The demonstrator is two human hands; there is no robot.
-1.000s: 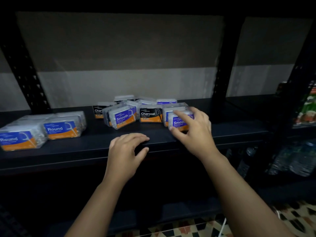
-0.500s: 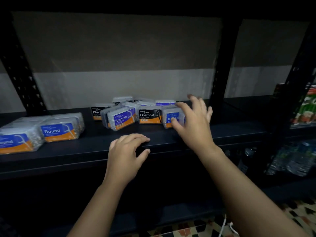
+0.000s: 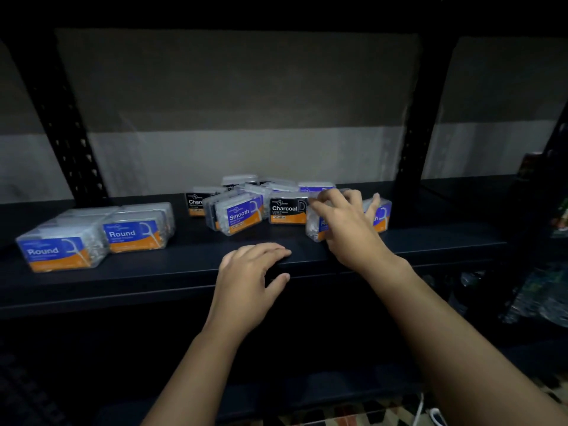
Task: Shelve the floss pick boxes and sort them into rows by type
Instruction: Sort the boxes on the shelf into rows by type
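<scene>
— While the left hand [image 3: 249,272] rests relaxed on the shelf [image 3: 184,265] edge, prob for balance, what's the right hand [image 3: 344,222] doing?
— Fingers curled round a blue box [image 3: 316,224] by the mixed pile, likely pulling it to sort.

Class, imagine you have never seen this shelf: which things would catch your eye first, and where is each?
The bright blue-and-orange Round floss pick boxes stand in neat rows at the shelf's left end. At the middle lies a jumbled cluster of Smooth boxes and black Charcoal boxes. The right hand reaches over a blue box at that cluster's right, while the left hand rests on the dark shelf edge.
</scene>
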